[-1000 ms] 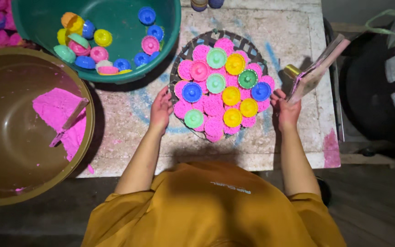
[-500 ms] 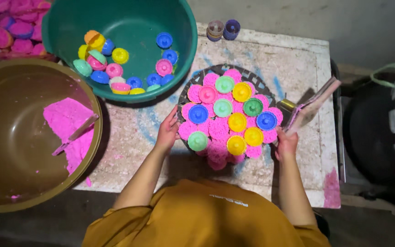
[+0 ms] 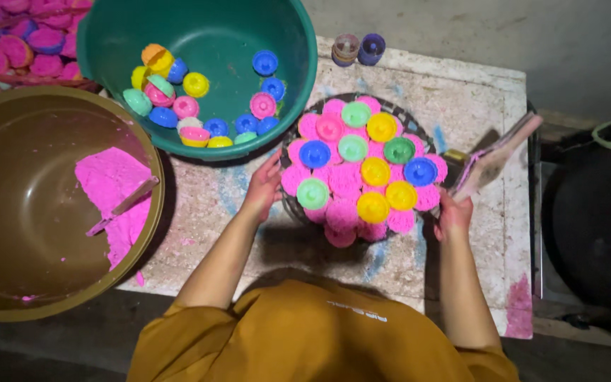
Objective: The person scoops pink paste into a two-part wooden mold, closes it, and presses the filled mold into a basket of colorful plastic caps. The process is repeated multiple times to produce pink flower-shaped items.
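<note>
Grip: both hands, left (image 3: pixel 262 189) and right (image 3: pixel 452 216), still clasp round tray (image 3: pixel 286 205) edges | tray unmoved | 10 cups atop.

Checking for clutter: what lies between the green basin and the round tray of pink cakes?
In the head view, only bare, stained tabletop separates the green basin from the round tray; they nearly touch.

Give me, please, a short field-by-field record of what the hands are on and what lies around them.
Left hand: left hand touches the left rim of the round tray.
Right hand: right hand grips the tray's right edge.
Tray load: pink moulded cakes, several capped with small coloured moulds in green, yellow, blue and pink.
Beside the tray: a flat pink-stained scraper, tilted, near the right hand.
Green basin: holds loose coloured moulds.
Brown basin: holds pink paste and a stick.
Surface: stained white table.
</note>
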